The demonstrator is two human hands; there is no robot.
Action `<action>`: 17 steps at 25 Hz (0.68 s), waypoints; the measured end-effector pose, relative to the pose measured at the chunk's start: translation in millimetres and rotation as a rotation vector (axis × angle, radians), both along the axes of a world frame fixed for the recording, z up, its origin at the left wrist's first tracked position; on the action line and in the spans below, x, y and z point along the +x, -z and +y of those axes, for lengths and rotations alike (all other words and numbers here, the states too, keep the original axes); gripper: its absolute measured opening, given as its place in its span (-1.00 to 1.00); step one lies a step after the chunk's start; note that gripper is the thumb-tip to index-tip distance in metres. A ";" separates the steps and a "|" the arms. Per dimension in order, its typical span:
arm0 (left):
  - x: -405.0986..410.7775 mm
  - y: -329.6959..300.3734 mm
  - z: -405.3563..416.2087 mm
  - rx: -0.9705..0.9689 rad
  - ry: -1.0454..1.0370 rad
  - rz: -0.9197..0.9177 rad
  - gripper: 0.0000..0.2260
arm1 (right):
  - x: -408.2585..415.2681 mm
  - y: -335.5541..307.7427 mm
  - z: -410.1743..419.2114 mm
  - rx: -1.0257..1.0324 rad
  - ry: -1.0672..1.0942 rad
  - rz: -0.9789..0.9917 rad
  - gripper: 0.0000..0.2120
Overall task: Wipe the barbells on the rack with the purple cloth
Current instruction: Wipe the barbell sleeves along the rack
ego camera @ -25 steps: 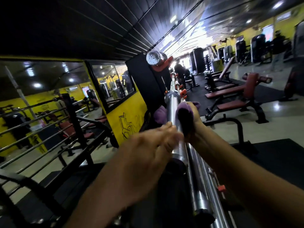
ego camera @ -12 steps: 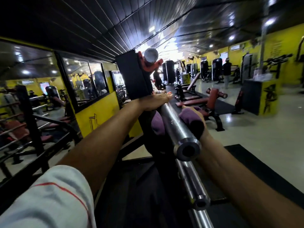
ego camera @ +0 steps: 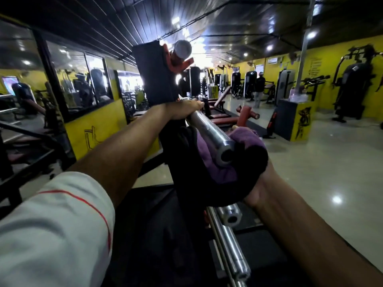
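A chrome barbell point(ego camera: 209, 129) points toward me, its hollow sleeve end near the frame's middle. The purple cloth point(ego camera: 246, 139) is wrapped around that sleeve end, and my right hand point(ego camera: 259, 189) grips the cloth from below and the right; the fingers are mostly hidden under it. My left hand point(ego camera: 182, 109) reaches far along the same bar and rests on top of it by the rack's black upright point(ego camera: 153, 75). More chrome barbells point(ego camera: 230, 243) lie stacked lower on the rack. Another bar end point(ego camera: 183, 49) sits in a red hook at the top.
A yellow wall with mirrored windows point(ego camera: 78, 83) runs along the left. Red benches point(ego camera: 246, 114) stand beyond the rack on black mats. A black and yellow counter point(ego camera: 294, 123) and weight machines point(ego camera: 350, 88) fill the right side. A person point(ego camera: 260, 88) stands far back.
My right hand with the cloth has slid down the bar toward me to the sleeve end. My left hand has stayed on the bar near the upright.
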State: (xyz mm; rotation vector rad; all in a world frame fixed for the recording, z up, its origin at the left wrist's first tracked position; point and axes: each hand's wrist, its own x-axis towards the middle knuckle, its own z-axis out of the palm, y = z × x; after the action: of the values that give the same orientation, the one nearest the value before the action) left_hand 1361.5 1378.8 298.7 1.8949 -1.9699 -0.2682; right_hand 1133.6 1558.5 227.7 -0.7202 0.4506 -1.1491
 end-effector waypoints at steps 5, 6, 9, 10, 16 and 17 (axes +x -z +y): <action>-4.4 -3.5 14.2 -0.026 0.057 -0.053 -0.50 | -24.7 10.5 8.9 -0.109 -0.153 0.063 -0.71; -1.6 -2.8 13.2 -0.037 0.054 -0.058 -0.47 | -31.6 5.7 6.3 -0.129 -0.122 0.156 -0.69; 2.1 -2.3 11.3 -0.046 0.040 -0.083 -0.47 | -55.6 -10.6 -17.8 -0.305 0.185 0.291 -0.80; -0.2 -3.9 12.2 -0.044 0.044 -0.100 -0.50 | -59.4 -18.8 -26.9 -0.371 0.335 0.321 -0.75; 16.5 1.3 -0.4 -0.118 -0.004 -0.038 -0.72 | -8.2 -78.2 -71.3 -0.956 0.170 0.840 -0.80; 17.5 1.9 1.0 -0.130 -0.070 -0.020 -0.81 | 2.7 -77.9 -74.4 -0.994 -0.025 0.944 -0.83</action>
State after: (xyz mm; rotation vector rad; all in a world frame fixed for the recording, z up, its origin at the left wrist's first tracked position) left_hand 1379.0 1379.8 296.8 1.8861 -1.8811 -0.0992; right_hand 1136.2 1484.0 305.6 -2.1617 0.6310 -0.9076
